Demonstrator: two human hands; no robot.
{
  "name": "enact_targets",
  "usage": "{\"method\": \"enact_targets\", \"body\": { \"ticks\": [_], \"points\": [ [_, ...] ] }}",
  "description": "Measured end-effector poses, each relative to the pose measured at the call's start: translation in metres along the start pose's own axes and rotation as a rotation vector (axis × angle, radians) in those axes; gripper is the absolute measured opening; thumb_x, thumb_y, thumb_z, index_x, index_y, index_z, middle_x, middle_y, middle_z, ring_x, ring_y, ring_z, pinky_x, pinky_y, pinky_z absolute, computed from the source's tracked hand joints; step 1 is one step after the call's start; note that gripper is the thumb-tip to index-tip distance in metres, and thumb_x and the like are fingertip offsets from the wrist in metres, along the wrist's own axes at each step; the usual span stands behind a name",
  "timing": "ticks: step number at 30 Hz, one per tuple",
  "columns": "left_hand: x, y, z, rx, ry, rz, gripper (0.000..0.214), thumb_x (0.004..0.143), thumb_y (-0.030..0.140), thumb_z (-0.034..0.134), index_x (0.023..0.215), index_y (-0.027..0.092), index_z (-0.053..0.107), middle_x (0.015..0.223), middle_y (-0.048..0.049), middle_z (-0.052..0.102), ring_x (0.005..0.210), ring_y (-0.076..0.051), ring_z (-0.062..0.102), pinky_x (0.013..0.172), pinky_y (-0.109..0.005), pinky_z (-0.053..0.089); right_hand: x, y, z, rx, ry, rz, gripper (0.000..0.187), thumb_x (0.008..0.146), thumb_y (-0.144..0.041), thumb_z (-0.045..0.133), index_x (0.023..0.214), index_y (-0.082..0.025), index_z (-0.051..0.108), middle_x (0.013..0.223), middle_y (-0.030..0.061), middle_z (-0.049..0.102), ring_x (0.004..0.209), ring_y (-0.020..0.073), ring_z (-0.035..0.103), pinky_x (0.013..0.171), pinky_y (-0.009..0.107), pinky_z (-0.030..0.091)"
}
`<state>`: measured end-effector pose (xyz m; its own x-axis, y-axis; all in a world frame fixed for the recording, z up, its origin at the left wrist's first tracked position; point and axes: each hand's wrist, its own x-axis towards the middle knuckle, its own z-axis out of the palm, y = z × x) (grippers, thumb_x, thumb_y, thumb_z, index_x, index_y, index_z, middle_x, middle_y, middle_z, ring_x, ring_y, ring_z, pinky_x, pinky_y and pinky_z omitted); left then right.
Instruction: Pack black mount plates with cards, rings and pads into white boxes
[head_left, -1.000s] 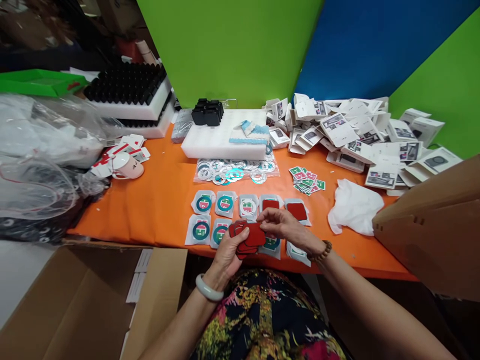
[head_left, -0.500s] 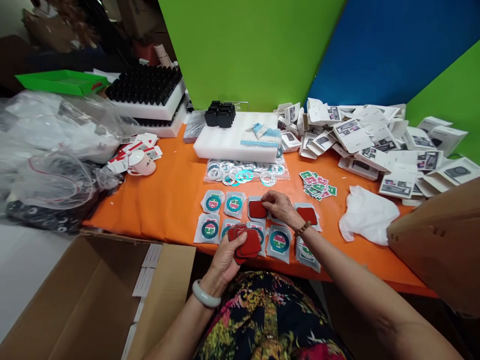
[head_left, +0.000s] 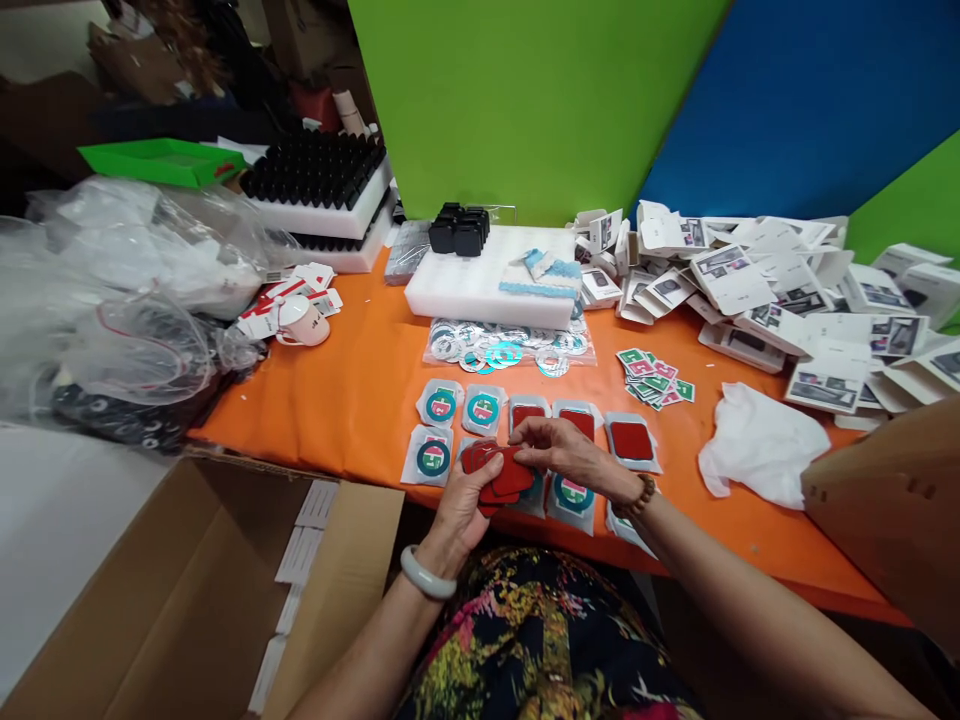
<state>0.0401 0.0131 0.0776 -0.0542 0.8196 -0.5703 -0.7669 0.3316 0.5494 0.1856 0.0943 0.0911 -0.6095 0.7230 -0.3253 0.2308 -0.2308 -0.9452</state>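
Left grip: left hand (head_left: pixel 461 502) is clamping a fanned stack of red squares (head_left: pixel 498 490), thumb pressing on top.
Right grip: fingertips of the right hand (head_left: pixel 568 456) are touching the stack's right side — can't tell if the pinch is closed.
Stack position: hovering over the near edge of the bench (head_left: pixel 360 390), around mid-length.
Packets: two rows of pale packets (head_left: pixel 412 468) are running along the near edge; the rear row's three right-hand ones are carrying a red square each, its left two are showing teal rings (head_left: pixel 482 393).
Behind rows: bagged rings (head_left: pixel 450 345) are lying in front of a white foam block (head_left: pixel 480 298).
Cards: printed cards (head_left: pixel 651 380) are lying loose right of the bagged rings.
Far edge, right: opened cartons (head_left: pixel 739 280) are piling up toward the corner.
Left edge: mug (head_left: pixel 304 325) is sitting beside plastic bags (head_left: pixel 150 340).
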Motion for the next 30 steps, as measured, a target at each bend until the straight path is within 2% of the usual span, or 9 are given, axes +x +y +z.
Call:
{"method": "enact_targets", "body": {
  "ticks": [2, 6, 10, 15, 19, 24, 26, 27, 30],
  "points": [
    [-0.002, 0.001, -0.003, -0.005, 0.007, 0.001, 0.038, 0.061, 0.018, 0.081, 0.094, 0.013, 0.061, 0.082, -0.0063, 0.072, 0.070, -0.019, 0.069, 0.076, -0.033, 0.056, 0.008, 0.002, -0.001, 0.090, 0.032, 0.009, 0.021, 0.065, -0.031, 0.069, 0.077, -0.018, 0.057, 0.056, -0.0053, 0.051, 0.047, 0.0070, 0.043, 0.044, 0.021, 0.031],
    [-0.009, 0.005, -0.011, -0.036, 0.025, -0.056, 0.029, 0.070, 0.019, 0.074, 0.094, 0.011, 0.060, 0.086, -0.0109, 0.072, 0.079, -0.024, 0.071, 0.081, -0.038, 0.056, 0.034, 0.003, -0.006, 0.197, 0.178, -0.028, 0.023, 0.062, -0.030, 0.069, 0.074, -0.019, 0.053, 0.054, -0.0060, 0.050, 0.042, 0.0055, 0.038, 0.041, 0.020, 0.027],
    [-0.017, 0.012, -0.019, -0.073, 0.039, -0.099, 0.028, 0.070, 0.015, 0.071, 0.096, 0.011, 0.061, 0.089, -0.0119, 0.073, 0.083, -0.025, 0.071, 0.080, -0.037, 0.056, 0.062, 0.005, 0.001, 0.065, 0.286, -0.025, 0.016, 0.066, -0.027, 0.063, 0.074, -0.021, 0.050, 0.051, -0.0054, 0.049, 0.041, 0.0083, 0.041, 0.039, 0.022, 0.030],
    [-0.022, 0.014, -0.024, -0.060, 0.068, -0.020, 0.035, 0.066, 0.016, 0.077, 0.097, 0.012, 0.061, 0.084, -0.0081, 0.073, 0.077, -0.021, 0.070, 0.075, -0.032, 0.057, 0.087, 0.018, 0.014, -0.118, 0.396, -0.034, 0.010, 0.065, -0.021, 0.057, 0.071, -0.021, 0.049, 0.053, -0.0042, 0.051, 0.047, 0.0117, 0.046, 0.045, 0.024, 0.036],
    [-0.022, 0.014, -0.027, -0.062, 0.126, 0.027, 0.037, 0.062, 0.015, 0.080, 0.094, 0.013, 0.062, 0.082, -0.0058, 0.073, 0.073, -0.018, 0.069, 0.070, -0.028, 0.057, 0.088, 0.023, 0.017, -0.294, 0.485, -0.096, 0.007, 0.065, -0.017, 0.056, 0.068, -0.020, 0.051, 0.061, -0.0013, 0.052, 0.060, 0.0157, 0.050, 0.056, 0.027, 0.037],
    [-0.019, 0.020, -0.028, -0.070, 0.105, 0.075, 0.039, 0.060, 0.018, 0.082, 0.094, 0.014, 0.062, 0.084, -0.0056, 0.073, 0.074, -0.018, 0.069, 0.072, -0.030, 0.057, 0.068, 0.008, 0.023, -0.489, 0.534, -0.207, 0.006, 0.071, -0.020, 0.058, 0.077, -0.019, 0.056, 0.079, 0.0049, 0.057, 0.072, 0.0185, 0.050, 0.066, 0.031, 0.038],
    [-0.017, 0.022, -0.028, -0.076, 0.114, 0.101, 0.040, 0.059, 0.018, 0.083, 0.093, 0.014, 0.062, 0.084, -0.0044, 0.072, 0.074, -0.018, 0.069, 0.075, -0.032, 0.056, 0.058, -0.001, 0.026, -0.512, 0.457, -0.235, 0.008, 0.077, -0.027, 0.057, 0.080, -0.019, 0.058, 0.082, 0.0056, 0.060, 0.071, 0.0180, 0.052, 0.065, 0.031, 0.039],
    [-0.016, 0.023, -0.028, -0.080, 0.118, 0.113, 0.040, 0.059, 0.018, 0.083, 0.092, 0.015, 0.062, 0.083, -0.0037, 0.072, 0.074, -0.018, 0.069, 0.077, -0.033, 0.056, 0.054, -0.006, 0.028, -0.481, 0.363, -0.232, 0.012, 0.079, -0.031, 0.056, 0.080, -0.019, 0.059, 0.081, 0.0049, 0.061, 0.069, 0.0172, 0.053, 0.064, 0.030, 0.040],
    [-0.012, 0.025, -0.029, -0.099, 0.113, 0.151, 0.041, 0.057, 0.016, 0.084, 0.091, 0.015, 0.060, 0.082, -0.0023, 0.071, 0.074, -0.018, 0.068, 0.084, -0.035, 0.054, 0.043, -0.014, 0.033, -0.282, -0.027, -0.157, 0.019, 0.076, -0.038, 0.063, 0.079, -0.019, 0.061, 0.073, 0.0010, 0.061, 0.063, 0.0134, 0.052, 0.057, 0.025, 0.039]
  ]
}}
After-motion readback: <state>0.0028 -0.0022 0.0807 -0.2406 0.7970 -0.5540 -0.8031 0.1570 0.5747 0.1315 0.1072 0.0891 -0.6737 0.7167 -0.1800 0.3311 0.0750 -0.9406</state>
